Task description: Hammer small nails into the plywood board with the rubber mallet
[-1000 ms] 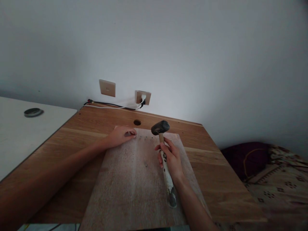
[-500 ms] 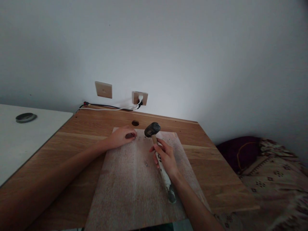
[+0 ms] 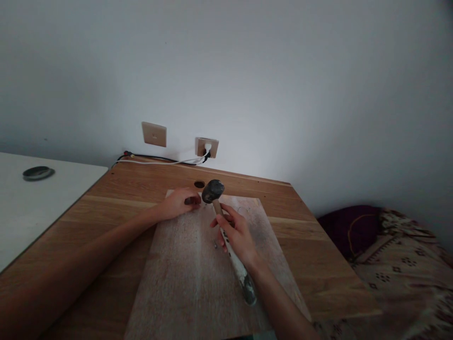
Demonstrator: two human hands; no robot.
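My right hand (image 3: 236,235) is closed round the pale handle of a mallet (image 3: 213,191), whose dark head hovers just right of my left fingertips. My left hand (image 3: 177,203) rests on the far left corner of a pale wooden board (image 3: 184,274), its fingers pinched together at a small thing that I cannot make out. A loose nail (image 3: 214,244) lies on the board beside my right hand. The board lies on a brown wooden desk (image 3: 116,193).
A cable hole (image 3: 199,184) opens in the desk behind the board. Two wall plates (image 3: 154,134) sit above the desk's back edge, one with a white plug and cables (image 3: 206,147). A white table (image 3: 31,198) adjoins on the left; patterned bedding (image 3: 396,264) lies right.
The mallet head has swung left and down towards my left fingertips. My left hand has stayed on the board's corner. The view has shifted slightly.
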